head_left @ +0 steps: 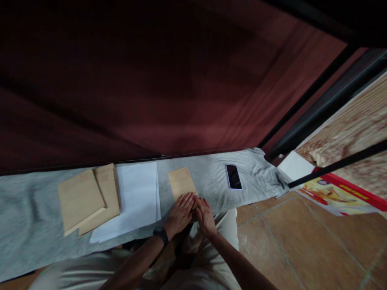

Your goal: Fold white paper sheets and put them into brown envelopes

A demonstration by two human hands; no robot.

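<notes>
A small brown paper envelope (182, 182) lies on the grey cloth in front of me, its near end covered by my hands. My left hand (180, 212), with a dark watch on the wrist, rests flat on it with the fingers stretched forward. Beside it, touching its fingertips, my right hand (205, 216) has its fingers bent and closed at the envelope's near right corner. The near edge and whatever is under the fingers are hidden.
Grey cloth (208, 175) covers the narrow surface. White paper sheets (137, 189) lie left, partly under two larger brown envelopes (80, 197). A phone (234, 177) lies right. Dark metal bars (308, 94) and a red-yellow box (341, 191) stand further right, above the tiled floor (290, 237).
</notes>
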